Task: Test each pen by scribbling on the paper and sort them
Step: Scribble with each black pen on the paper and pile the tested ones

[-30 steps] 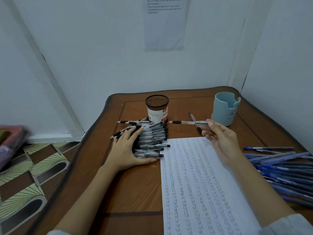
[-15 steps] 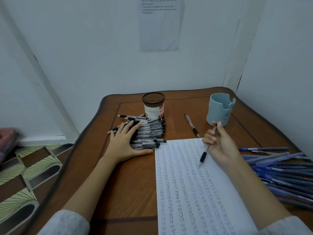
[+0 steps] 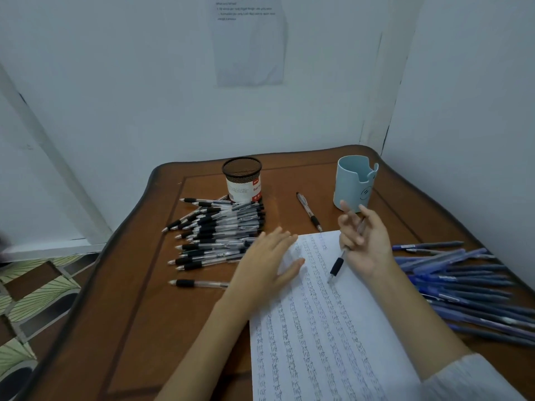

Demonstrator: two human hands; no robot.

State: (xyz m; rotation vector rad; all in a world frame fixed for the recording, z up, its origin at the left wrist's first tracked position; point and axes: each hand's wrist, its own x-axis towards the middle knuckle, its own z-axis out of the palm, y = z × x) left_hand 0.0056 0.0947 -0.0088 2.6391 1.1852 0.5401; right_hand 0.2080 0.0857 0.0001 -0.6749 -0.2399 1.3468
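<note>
- Right hand is pinching the pen, its tip pointing seven o'clock from the fingers — toward the paper.
- Left hand is lying flat at nine o'clock, fingers straight.

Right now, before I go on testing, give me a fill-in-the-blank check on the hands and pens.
1. The right hand holds a pen with a ____ grip, tip down toward the paper.
2. The left hand lies open over the paper's ____ edge.
3. The loose pens piled to the right of the paper are ____.
Missing words: black; left; blue.
</note>
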